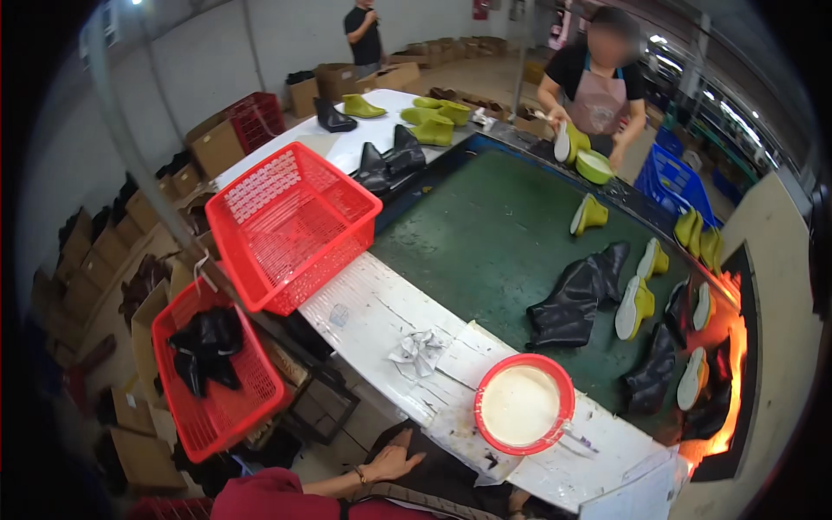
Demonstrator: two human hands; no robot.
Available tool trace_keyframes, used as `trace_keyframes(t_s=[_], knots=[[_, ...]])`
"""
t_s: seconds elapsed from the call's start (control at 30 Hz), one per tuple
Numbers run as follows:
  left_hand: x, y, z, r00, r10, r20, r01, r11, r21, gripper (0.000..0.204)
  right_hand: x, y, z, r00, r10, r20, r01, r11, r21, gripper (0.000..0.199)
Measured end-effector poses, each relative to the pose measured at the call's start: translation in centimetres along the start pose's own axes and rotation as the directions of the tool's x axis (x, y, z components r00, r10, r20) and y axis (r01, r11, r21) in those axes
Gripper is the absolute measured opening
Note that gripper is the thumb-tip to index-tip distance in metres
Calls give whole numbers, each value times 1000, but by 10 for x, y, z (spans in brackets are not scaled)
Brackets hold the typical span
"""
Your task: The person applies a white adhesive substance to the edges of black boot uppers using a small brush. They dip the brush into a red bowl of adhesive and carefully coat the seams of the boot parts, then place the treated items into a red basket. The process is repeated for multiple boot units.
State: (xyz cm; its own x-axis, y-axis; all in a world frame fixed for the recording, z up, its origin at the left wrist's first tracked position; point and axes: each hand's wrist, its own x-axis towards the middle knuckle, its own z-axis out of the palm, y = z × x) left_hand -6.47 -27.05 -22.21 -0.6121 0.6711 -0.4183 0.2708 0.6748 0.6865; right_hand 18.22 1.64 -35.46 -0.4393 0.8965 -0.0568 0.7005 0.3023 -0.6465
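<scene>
My left hand [392, 459] rests on my dark trousers below the table edge, its fingers stretched out and holding nothing. A bracelet circles that wrist. Only a bit of my right hand [517, 501] shows under the white tabletop [381, 325]; its fingers are hidden. On the board nearest my hands stands a red-rimmed basin [568, 394] of cream-coloured liquid [520, 404], with a handle-like piece jutting past its rim. A crumpled white paper [419, 351] lies to its left. Across the green belt [468, 234] are black tall boots [576, 299] and yellow-green ankle boots [635, 308].
A red basket [290, 221] stands on the table's left end; another red basket [217, 373] below it holds black boots [206, 342]. At right, boots sit by a glowing orange opening [737, 373]. A co-worker [602, 95] across the belt handles a boot beside a green bowl [594, 166].
</scene>
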Motion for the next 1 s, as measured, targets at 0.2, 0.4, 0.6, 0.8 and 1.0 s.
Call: trace_keyframes(t_s=[0.2,0.4,0.6,0.8,1.0], knots=[[22,6,17,995,19,-99,-7,992,126,89,6,1,5,996,-40,77,35,998,59,47],[32,1,15,998,33,-54,-20,977,211,80,14,-8,4,991,-44,126,32,995,95,47],[43,17,-5,986,-161,-39,162,986,33,60,10,2,-3,992,-30,126,18,996,93,48],[56,-3,-7,941,-218,-260,202,976,-87,30,5,7,-8,994,-38,107,27,995,98,48],[73,-44,-19,916,-220,-335,140,959,-246,21,-10,13,4,997,-24,71,16,993,114,49]])
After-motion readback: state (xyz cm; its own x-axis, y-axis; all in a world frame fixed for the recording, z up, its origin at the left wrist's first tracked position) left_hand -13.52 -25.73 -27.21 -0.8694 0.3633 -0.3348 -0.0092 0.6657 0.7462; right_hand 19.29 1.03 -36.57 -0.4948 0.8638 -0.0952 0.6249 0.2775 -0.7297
